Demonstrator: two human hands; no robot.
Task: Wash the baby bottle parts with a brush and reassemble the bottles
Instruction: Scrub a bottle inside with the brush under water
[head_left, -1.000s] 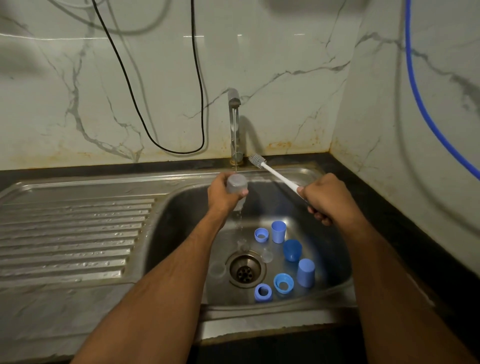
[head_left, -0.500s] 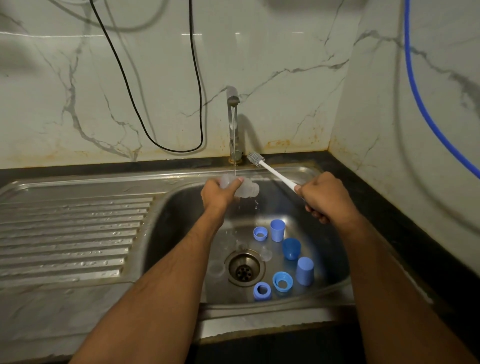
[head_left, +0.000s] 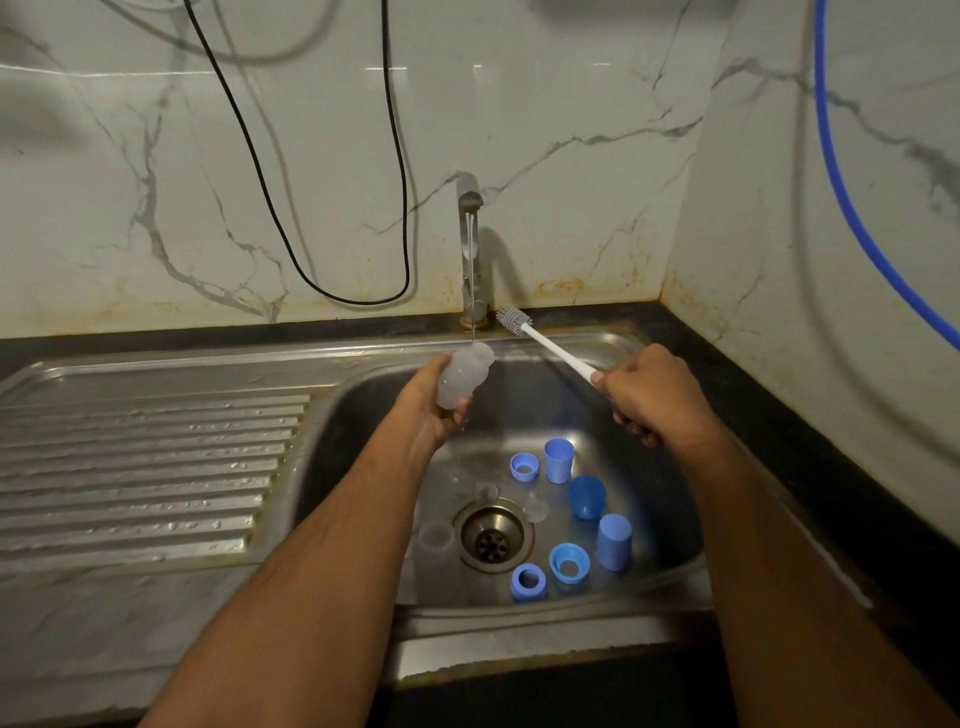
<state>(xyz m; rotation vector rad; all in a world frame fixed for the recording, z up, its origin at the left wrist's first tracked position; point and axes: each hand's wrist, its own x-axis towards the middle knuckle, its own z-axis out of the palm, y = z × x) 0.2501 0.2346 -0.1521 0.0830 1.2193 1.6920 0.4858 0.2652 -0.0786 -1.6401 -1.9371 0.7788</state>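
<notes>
My left hand (head_left: 434, 402) grips a clear baby bottle (head_left: 462, 374), mouth tilted up under the thin stream from the tap (head_left: 470, 249). My right hand (head_left: 652, 397) holds the white handle of a bottle brush (head_left: 540, 340), its grey bristle head raised beside the tap base, apart from the bottle. On the sink floor lie blue caps (head_left: 558, 460) (head_left: 614, 541), a darker blue cup (head_left: 586, 496), blue screw rings (head_left: 523, 466) (head_left: 569, 563) (head_left: 528, 581) and clear teats (head_left: 535, 506) (head_left: 436, 535) around the drain (head_left: 492, 535).
The steel sink (head_left: 670, 577) has a ribbed draining board (head_left: 140, 467) on the left. A black cable (head_left: 291, 228) and a blue hose (head_left: 852, 208) hang against the marble walls. Dark counter runs along the right side.
My left hand has turned the bottle from lying sideways to mouth-up under the water. The brush hand has stayed nearly still.
</notes>
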